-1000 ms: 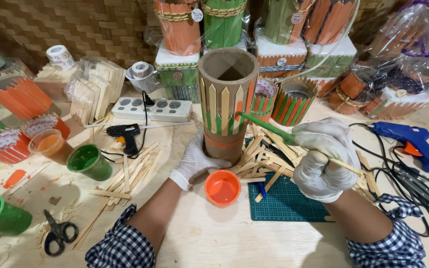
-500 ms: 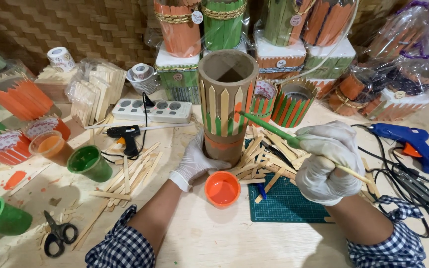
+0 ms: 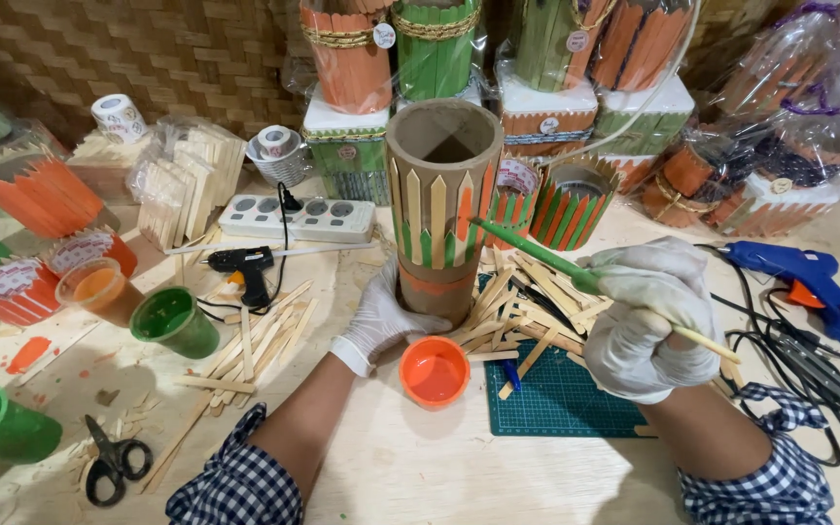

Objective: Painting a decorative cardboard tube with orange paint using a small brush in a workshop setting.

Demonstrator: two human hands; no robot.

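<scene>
Right hand (image 3: 655, 321), white-gloved, fingers closed round a green-stemmed paintbrush (image 3: 576, 275), bristle end aimed toward 10 o'clock and reaching the side of the cardboard tube (image 3: 442, 209). Left hand (image 3: 381, 316), also gloved, curled against the tube's base from the 8 o'clock side, steadying it. Hands apart, tube between them.

Tube upright at table centre, open at the top, ringed with pointed flat sticks, some bare, some green, some orange, an orange band painted low down. At 6 o'clock of the tube, just beside the left hand, a small orange paint lid (image 3: 435, 370). At 4 o'clock, a green cutting mat (image 3: 561, 399) under the right wrist, with loose wooden sticks (image 3: 512, 306) heaped at the tube's foot.

Farther out at 9 o'clock, a black glue gun (image 3: 245, 264) and a white power strip (image 3: 301, 218); at 8 o'clock, a green paint cup (image 3: 173, 322) and an orange paint cup (image 3: 97, 290). Black scissors (image 3: 111, 461) at 7 o'clock. Blue glue gun (image 3: 807, 282) at 3 o'clock among black cables. Wrapped stick-clad holders (image 3: 396, 49) stacked at 12 o'clock.
</scene>
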